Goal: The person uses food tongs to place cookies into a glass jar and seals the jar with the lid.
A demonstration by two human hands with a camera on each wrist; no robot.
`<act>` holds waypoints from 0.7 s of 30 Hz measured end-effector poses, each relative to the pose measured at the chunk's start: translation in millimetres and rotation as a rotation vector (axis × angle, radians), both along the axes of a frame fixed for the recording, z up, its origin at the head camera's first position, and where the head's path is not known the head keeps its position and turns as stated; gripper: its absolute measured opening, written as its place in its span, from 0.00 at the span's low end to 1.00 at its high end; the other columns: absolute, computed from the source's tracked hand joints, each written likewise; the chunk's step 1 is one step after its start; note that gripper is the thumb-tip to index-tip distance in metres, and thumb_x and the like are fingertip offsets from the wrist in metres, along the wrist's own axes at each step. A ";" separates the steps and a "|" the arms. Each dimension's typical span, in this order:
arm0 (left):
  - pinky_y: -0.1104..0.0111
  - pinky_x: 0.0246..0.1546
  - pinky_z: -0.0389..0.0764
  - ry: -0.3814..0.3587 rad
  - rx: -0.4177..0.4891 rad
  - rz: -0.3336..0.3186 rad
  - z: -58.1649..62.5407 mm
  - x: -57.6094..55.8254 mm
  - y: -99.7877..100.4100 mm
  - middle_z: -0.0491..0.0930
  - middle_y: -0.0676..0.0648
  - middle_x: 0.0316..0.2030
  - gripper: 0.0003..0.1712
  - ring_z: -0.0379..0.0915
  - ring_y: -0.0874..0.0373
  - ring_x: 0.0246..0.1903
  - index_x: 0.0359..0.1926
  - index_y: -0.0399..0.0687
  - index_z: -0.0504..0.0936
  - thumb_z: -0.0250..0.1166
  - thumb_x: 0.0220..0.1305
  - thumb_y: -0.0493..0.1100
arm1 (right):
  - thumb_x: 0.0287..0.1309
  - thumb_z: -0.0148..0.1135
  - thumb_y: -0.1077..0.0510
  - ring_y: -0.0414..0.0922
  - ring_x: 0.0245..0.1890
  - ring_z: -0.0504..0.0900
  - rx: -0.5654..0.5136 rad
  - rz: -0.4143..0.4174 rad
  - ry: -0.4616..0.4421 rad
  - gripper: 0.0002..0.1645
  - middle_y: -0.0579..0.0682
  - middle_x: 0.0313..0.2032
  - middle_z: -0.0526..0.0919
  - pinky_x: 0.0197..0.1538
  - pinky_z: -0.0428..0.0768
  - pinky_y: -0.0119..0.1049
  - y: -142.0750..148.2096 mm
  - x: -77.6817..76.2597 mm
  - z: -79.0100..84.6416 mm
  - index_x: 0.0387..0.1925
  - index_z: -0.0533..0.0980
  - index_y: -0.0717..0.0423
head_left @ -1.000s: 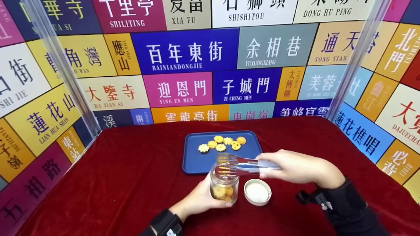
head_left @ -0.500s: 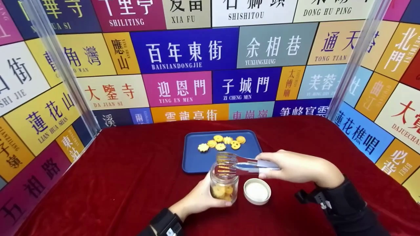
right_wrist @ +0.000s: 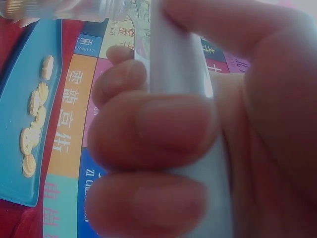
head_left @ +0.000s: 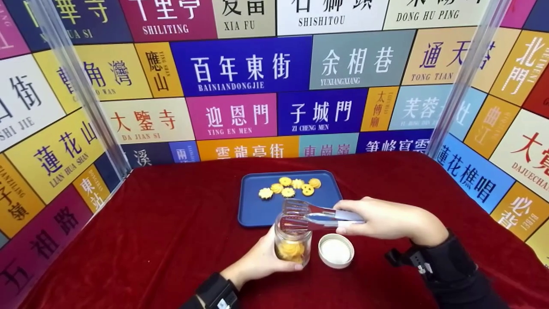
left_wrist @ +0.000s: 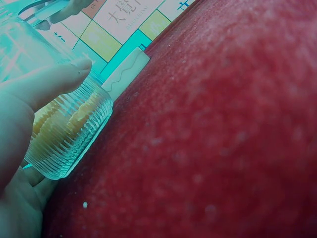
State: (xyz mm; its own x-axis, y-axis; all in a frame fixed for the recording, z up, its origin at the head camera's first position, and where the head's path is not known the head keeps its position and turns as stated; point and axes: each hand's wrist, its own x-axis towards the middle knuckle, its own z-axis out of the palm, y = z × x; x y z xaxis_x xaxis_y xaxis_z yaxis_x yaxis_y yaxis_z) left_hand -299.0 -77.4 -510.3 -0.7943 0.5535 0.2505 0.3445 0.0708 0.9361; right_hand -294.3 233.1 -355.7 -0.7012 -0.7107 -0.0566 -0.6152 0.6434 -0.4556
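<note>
My left hand (head_left: 263, 259) grips a clear glass jar (head_left: 305, 244) around its side, thumb along the ribbed lower wall in the left wrist view. Yellow cookies (head_left: 291, 251) lie in the jar, a swirled one on top. With my right hand (head_left: 386, 218) I hold clear-headed tongs (head_left: 326, 218) by their pale grey handles. The slotted tong heads are over and partly within the jar's mouth, and no cookie shows between them. In the right wrist view, several fingers wrap the tong handle (right_wrist: 181, 59), which hides the tong tips.
A blue tray (head_left: 255, 214) lies behind the jar, bearing several cookies (head_left: 288, 192) toward its far side. Right of the jar, a round whitish lid (head_left: 336, 252) lies on the dark red cloth (head_left: 171, 240). Printed panels (head_left: 240, 68) stand behind the table.
Yellow cookie between the tong heads earlier is gone from them, and a swirled cookie now tops those in the jar. Both hands stay almost in place.
</note>
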 end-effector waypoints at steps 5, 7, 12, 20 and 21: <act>0.64 0.70 0.72 0.001 -0.003 0.000 1.1 0.6 -0.1 0.83 0.56 0.61 0.68 0.79 0.57 0.61 0.84 0.59 0.50 0.85 0.52 0.39 | 0.74 0.62 0.36 0.35 0.27 0.75 0.002 -0.004 -0.009 0.21 0.36 0.32 0.80 0.34 0.75 0.32 0.3 -0.4 -0.5 0.55 0.78 0.43; 0.63 0.70 0.72 0.002 -0.004 -0.003 1.0 0.5 -0.2 0.83 0.56 0.61 0.68 0.80 0.56 0.61 0.84 0.59 0.50 0.85 0.52 0.39 | 0.74 0.62 0.36 0.35 0.27 0.75 0.002 -0.005 -0.011 0.21 0.36 0.32 0.80 0.34 0.75 0.32 0.1 -0.5 -0.6 0.55 0.78 0.43; 0.64 0.71 0.71 0.024 -0.028 0.012 0.2 0.0 -0.4 0.82 0.57 0.61 0.67 0.79 0.58 0.61 0.83 0.57 0.52 0.86 0.52 0.41 | 0.74 0.62 0.35 0.35 0.27 0.75 -0.004 0.004 0.010 0.21 0.36 0.31 0.80 0.34 0.75 0.32 0.3 -1.0 0.1 0.54 0.78 0.43; 0.64 0.67 0.76 0.011 -0.001 0.009 -1.1 -0.9 -0.2 0.82 0.52 0.59 0.52 0.80 0.56 0.59 0.71 0.46 0.66 0.86 0.50 0.39 | 0.74 0.61 0.35 0.38 0.28 0.76 -0.133 -0.093 0.133 0.24 0.39 0.33 0.81 0.32 0.76 0.34 1.6 -6.8 2.6 0.59 0.78 0.43; 0.64 0.66 0.76 0.006 0.002 0.010 -1.2 -0.8 -0.4 0.82 0.51 0.58 0.51 0.81 0.56 0.59 0.71 0.45 0.66 0.86 0.50 0.38 | 0.74 0.62 0.35 0.38 0.28 0.76 -0.149 -0.126 0.150 0.24 0.40 0.32 0.81 0.32 0.75 0.34 1.9 -8.5 2.2 0.59 0.78 0.44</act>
State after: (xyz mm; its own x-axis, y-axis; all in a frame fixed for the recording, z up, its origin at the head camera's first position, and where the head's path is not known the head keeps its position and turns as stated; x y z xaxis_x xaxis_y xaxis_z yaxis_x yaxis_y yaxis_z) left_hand -299.8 -77.8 -511.5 -0.7985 0.5448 0.2562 0.3495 0.0730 0.9341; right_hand -302.8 235.0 -353.4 -0.7775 -0.6098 0.1540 -0.6024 0.6516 -0.4610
